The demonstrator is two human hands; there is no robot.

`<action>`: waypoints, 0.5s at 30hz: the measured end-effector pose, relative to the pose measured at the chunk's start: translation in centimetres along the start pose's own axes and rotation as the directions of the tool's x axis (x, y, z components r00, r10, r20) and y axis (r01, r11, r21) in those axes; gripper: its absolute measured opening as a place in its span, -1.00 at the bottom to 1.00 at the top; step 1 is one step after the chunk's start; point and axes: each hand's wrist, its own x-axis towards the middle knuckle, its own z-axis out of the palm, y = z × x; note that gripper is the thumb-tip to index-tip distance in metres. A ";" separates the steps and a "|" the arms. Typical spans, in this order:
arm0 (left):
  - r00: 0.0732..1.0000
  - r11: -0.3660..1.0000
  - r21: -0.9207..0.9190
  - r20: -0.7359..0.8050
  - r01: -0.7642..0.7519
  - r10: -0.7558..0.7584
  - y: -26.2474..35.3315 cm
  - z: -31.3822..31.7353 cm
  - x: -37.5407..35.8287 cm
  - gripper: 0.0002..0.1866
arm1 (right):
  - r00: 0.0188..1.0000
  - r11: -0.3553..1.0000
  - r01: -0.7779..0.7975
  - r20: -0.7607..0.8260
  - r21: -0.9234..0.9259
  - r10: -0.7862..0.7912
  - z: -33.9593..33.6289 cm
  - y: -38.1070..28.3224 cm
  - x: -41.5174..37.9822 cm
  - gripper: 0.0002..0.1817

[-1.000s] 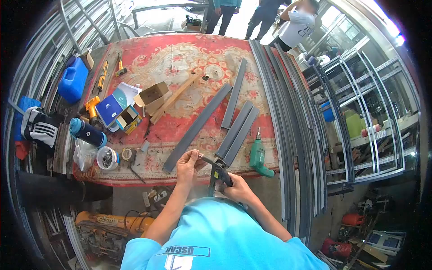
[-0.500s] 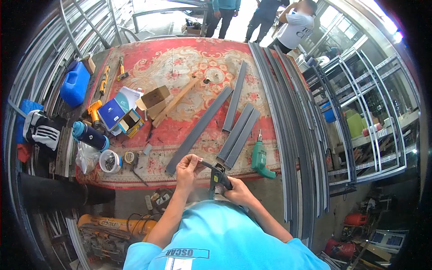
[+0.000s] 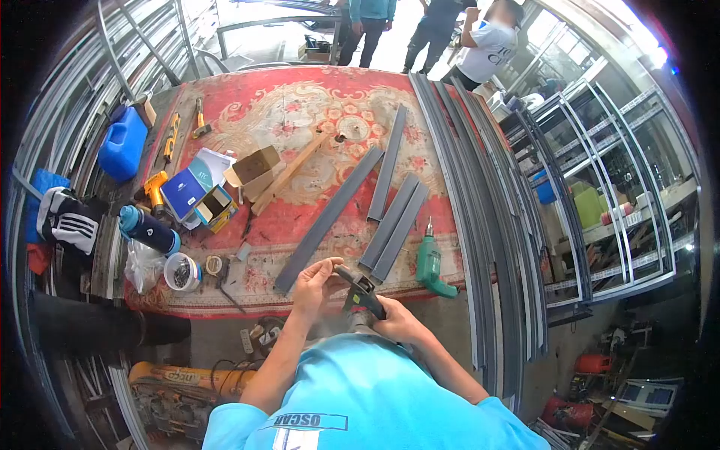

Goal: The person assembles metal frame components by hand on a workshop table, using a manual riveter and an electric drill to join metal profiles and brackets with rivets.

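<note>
One view, head camera: looks down over a blue shirt at a table draped in a red patterned carpet (image 3: 300,97).
Left hand (image 3: 311,281): raised at the near table edge, fingers curled, thumb and forefinger pinched at the nose of the tool; whatever they pinch is too small to make out.
Right hand (image 3: 397,324): wrapped tight round the handles of a hand riveter (image 3: 360,291), fingers pressed together on the grip.
Hand riveter: dark, held just off the near edge of the table, nose angled up and left toward the left hand's fingertips.
Long grey profile (image 3: 330,217): lies diagonally on the carpet, near end just beyond the left hand.
Two short grey profiles (image 3: 394,225): side by side, touching, right of the long one.
Single grey profile (image 3: 388,161): farther off, apart from the pair.
Green drill (image 3: 430,264): on the carpet, right of the pair, near the table edge.
Left side of table: blue bottle (image 3: 148,229), white tub of screws (image 3: 181,271), open cardboard boxes (image 3: 251,169), blue jerrycan (image 3: 121,142).
Right edge: stack of long grey rails (image 3: 480,225) running near to far.
Far end: people stand (image 3: 487,45) beyond the table.
</note>
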 end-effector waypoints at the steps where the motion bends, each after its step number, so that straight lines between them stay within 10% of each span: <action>1: 1.000 0.999 0.034 -0.005 -0.013 0.013 -0.1 0.2 0.0 -0.76 | 1.000 0.999 0.031 -0.007 0.011 -0.031 0.0 -0.4 -0.2 -0.51; 7: 0.998 0.998 -0.011 0.035 -0.060 0.061 0.0 1.9 -0.1 -0.78 | 0.940 0.919 0.301 -0.085 -0.253 -0.331 -0.1 -0.2 0.7 -0.42; 10: 0.999 0.990 -0.133 0.018 -0.038 0.040 -0.3 2.4 -0.3 -0.80 | 0.997 0.995 0.069 0.034 -0.069 -0.067 -0.5 -1.3 0.5 -0.43; 15: 0.999 0.995 -0.086 0.022 0.040 -0.039 0.4 2.1 -0.3 -0.75 | 0.973 0.969 0.213 -0.064 -0.123 -0.222 -0.3 0.4 1.3 -0.50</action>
